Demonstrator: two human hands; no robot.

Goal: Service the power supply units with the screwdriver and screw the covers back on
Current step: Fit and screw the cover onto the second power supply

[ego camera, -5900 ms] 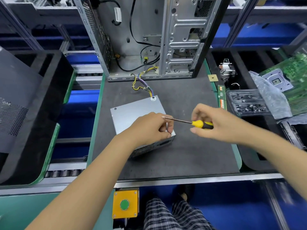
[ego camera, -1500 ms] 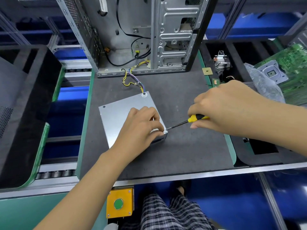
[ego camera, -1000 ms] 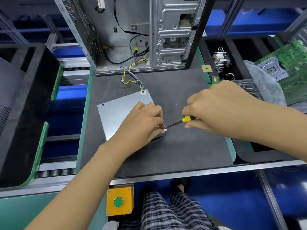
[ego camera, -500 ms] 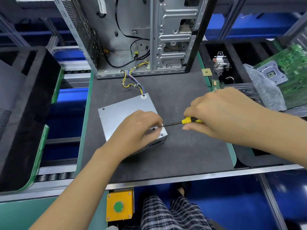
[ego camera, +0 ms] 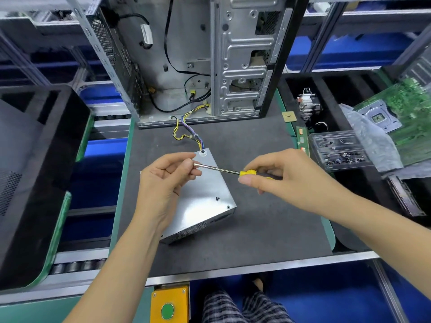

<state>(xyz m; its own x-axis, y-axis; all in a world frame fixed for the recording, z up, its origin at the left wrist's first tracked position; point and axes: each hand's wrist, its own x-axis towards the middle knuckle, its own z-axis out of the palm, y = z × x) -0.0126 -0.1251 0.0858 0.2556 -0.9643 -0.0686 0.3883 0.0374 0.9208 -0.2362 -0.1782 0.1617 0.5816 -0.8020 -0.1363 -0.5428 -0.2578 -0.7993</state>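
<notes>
Both hands raised off unit (ego camera: 205,194); screwdriver (ego camera: 224,170) tip hidden.

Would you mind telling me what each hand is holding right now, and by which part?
The right hand grips the screwdriver by its yellow-and-black handle. The left hand pinches its shaft tip.

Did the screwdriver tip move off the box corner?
Yes. The screwdriver tip left the near corner of the power supply and rose toward its far corner, into the left hand.

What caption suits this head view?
Left hand pinches screwdriver tip; right hand holds its handle above the power supply unit.
</notes>
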